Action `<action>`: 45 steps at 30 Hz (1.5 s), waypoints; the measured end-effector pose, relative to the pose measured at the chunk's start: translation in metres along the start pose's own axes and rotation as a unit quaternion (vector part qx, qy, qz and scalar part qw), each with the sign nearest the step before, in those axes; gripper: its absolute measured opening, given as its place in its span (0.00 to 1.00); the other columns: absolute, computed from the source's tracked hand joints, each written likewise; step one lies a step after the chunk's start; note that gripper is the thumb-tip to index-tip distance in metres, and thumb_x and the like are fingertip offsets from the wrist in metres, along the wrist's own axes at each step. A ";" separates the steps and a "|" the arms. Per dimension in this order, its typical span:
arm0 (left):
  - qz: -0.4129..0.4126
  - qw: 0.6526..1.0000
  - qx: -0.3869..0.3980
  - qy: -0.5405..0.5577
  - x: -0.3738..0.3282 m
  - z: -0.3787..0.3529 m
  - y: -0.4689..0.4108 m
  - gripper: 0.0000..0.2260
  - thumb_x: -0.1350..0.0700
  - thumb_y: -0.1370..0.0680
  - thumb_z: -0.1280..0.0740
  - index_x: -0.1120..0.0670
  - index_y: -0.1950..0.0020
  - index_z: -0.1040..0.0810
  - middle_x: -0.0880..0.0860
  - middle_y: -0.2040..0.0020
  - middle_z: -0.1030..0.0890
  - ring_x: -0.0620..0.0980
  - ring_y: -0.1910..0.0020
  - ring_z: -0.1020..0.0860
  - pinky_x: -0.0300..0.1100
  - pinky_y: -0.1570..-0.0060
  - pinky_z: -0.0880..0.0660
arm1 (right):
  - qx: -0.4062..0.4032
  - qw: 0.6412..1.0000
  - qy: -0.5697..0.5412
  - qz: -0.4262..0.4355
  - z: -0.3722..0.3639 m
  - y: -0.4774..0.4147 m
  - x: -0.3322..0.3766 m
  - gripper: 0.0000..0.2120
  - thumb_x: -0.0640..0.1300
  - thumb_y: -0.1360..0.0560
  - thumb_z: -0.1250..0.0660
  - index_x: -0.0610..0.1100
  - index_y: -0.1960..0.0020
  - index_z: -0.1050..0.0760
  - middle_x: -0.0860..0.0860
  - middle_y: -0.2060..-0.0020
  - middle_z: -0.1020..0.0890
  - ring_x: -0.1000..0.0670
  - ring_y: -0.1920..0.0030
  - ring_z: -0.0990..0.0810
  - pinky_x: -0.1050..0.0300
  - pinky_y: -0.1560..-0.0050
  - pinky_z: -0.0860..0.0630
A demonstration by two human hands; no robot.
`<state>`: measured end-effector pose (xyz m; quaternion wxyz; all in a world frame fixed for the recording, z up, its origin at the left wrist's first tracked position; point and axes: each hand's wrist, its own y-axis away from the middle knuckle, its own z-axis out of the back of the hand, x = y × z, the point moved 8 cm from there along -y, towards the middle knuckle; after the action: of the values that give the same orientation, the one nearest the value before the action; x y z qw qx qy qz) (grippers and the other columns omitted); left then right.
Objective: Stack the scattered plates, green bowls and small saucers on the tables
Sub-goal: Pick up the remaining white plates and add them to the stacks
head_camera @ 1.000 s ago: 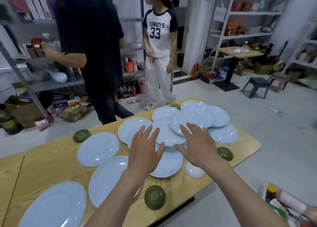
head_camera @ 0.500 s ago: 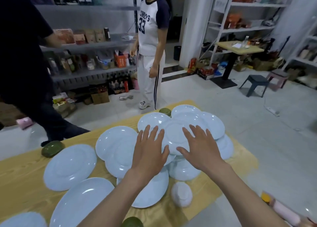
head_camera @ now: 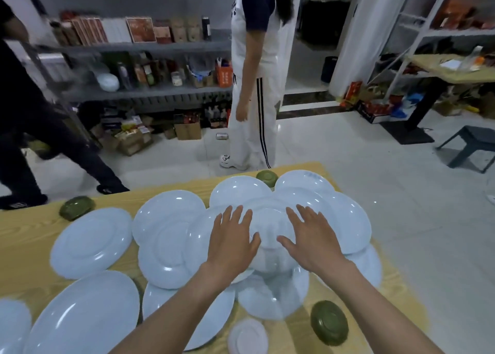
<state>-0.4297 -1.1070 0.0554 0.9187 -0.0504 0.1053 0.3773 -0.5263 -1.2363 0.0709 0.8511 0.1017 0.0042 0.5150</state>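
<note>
Plates (head_camera: pixel 171 235) pale blue, glossy, overlapping, upside down; bowls (head_camera: pixel 329 322) dark green.

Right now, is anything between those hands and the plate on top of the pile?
Nothing visible. The left hand and right hand spread directly over the top plate, one each side; contact unclear.

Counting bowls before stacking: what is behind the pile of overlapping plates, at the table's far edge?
One green bowl shows behind the pile of plates, between two far rims. They cover its near side; anything else hidden by the pile cannot be seen.
</note>
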 end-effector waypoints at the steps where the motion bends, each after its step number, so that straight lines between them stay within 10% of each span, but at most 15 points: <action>1: 0.023 1.000 0.013 0.016 0.002 -0.008 -0.006 0.26 0.42 0.18 0.46 0.49 0.21 0.44 0.51 0.20 0.44 0.53 0.22 0.47 0.48 0.25 0.47 | 0.012 1.000 -0.020 0.001 -0.006 -0.007 -0.007 0.36 0.63 0.19 0.45 0.48 0.19 0.53 0.46 0.20 0.49 0.45 0.20 0.52 0.49 0.22 0.53; 17: 0.404 0.797 0.028 0.447 0.062 -0.101 -0.013 0.35 0.46 0.34 0.22 0.53 0.30 0.28 0.52 0.34 0.24 0.55 0.36 0.26 0.52 0.34 0.29 | 0.122 0.889 -0.405 -0.176 -0.090 -0.080 -0.079 0.44 0.58 0.30 0.25 0.43 0.22 0.41 0.45 0.28 0.31 0.42 0.30 0.30 0.49 0.32 0.31; 37: 0.359 0.804 -0.089 0.465 0.059 -0.022 -0.029 0.27 0.47 0.35 0.23 0.51 0.38 0.22 0.50 0.43 0.18 0.53 0.46 0.21 0.52 0.42 0.23 | -0.042 0.865 -0.476 -0.152 -0.023 -0.090 -0.075 0.49 0.50 0.29 0.24 0.44 0.20 0.50 0.44 0.29 0.30 0.41 0.29 0.31 0.43 0.31 0.31; 42: 0.272 0.803 -0.133 0.514 0.038 0.019 -0.041 0.13 0.55 0.27 0.28 0.43 0.44 0.24 0.42 0.50 0.20 0.48 0.49 0.21 0.49 0.45 0.23 | -0.158 0.829 -0.522 -0.122 0.027 -0.082 -0.067 0.18 0.53 0.23 0.32 0.45 0.38 0.28 0.42 0.39 0.26 0.41 0.41 0.26 0.48 0.41 0.27; 45: 0.237 0.781 -0.148 0.559 0.026 0.035 -0.048 0.11 0.51 0.23 0.32 0.43 0.41 0.26 0.42 0.46 0.21 0.46 0.46 0.22 0.48 0.46 0.24 | -0.213 0.791 -0.559 -0.130 0.048 -0.074 -0.064 0.21 0.58 0.21 0.38 0.43 0.37 0.28 0.43 0.37 0.30 0.43 0.42 0.26 0.47 0.39 0.27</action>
<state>-0.3723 -1.1178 0.0837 0.5619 -0.3607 0.5517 0.4998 -0.4867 -1.3340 0.0985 0.7641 0.1866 -0.5690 0.2402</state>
